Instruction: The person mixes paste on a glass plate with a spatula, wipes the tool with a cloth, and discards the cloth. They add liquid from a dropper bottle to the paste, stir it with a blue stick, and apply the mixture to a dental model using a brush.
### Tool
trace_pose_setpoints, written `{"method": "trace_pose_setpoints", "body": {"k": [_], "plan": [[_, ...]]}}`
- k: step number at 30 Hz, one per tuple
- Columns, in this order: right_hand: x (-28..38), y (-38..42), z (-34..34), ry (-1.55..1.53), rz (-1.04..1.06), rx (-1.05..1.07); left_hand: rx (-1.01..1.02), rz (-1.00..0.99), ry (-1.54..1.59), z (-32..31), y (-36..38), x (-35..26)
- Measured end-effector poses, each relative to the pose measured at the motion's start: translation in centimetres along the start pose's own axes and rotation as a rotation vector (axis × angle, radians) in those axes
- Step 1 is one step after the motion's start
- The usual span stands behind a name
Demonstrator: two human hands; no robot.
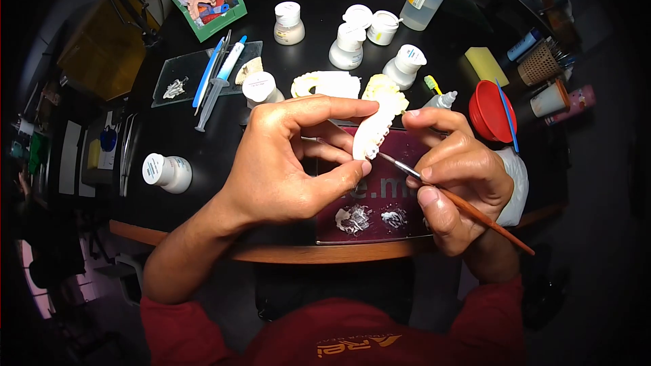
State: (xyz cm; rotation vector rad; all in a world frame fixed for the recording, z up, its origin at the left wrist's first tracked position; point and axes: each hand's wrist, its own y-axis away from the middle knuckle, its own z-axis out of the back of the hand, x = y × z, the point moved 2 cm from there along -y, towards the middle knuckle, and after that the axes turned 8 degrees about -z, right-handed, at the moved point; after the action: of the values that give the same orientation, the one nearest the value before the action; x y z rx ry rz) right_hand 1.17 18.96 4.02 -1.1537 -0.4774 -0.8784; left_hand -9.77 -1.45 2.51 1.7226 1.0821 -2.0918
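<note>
My left hand (281, 163) is closed on a white dental model (371, 134), gripped between thumb and fingers, its row of teeth turned to the right. In my right hand (464, 173) is a fine brush (478, 216) with a reddish wooden handle, held like a pen. The brush tip is at the lower end of the model's teeth; whether it touches cannot be told. Below both hands lies a dark red plate (325, 230) carrying a patch of white paste (354, 219) and a smaller white patch (393, 217).
White-capped jars, including one jar (289, 27), stand behind my hands. A red bowl (485, 118) with a blue stick is at the right. On the left lie a glass plate (166, 71), a syringe (220, 85) and a jar (167, 173). A green bin (234, 10) stands behind.
</note>
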Motion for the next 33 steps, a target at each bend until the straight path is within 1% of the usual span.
{"method": "trace_pose_setpoints", "body": {"k": [6,15,19,22,25,33], "plan": [[-0.6,0.4,-0.2,-0.080,0.005,-0.014,0.038,-0.059,-0.069,0.1,0.0,0.0],[0.3,0.0,-0.3,0.106,0.061,0.016,0.078,-0.083,-0.074,0.4,0.0,-0.1],[0.4,0.0,-0.4,0.093,0.059,0.024,0.093,-0.099,-0.028,0.3,0.0,0.2],[0.3,0.0,-0.5,0.073,0.071,0.034,0.044,-0.111,0.022,0.1,-0.1,0.2],[0.2,0.0,-0.5,0.065,0.086,0.034,0.110,-0.074,-0.016,0.4,0.0,-0.1],[0.4,0.2,-0.6,0.078,0.075,0.025,0.120,-0.041,-0.002,0.4,0.0,-0.3]]}}
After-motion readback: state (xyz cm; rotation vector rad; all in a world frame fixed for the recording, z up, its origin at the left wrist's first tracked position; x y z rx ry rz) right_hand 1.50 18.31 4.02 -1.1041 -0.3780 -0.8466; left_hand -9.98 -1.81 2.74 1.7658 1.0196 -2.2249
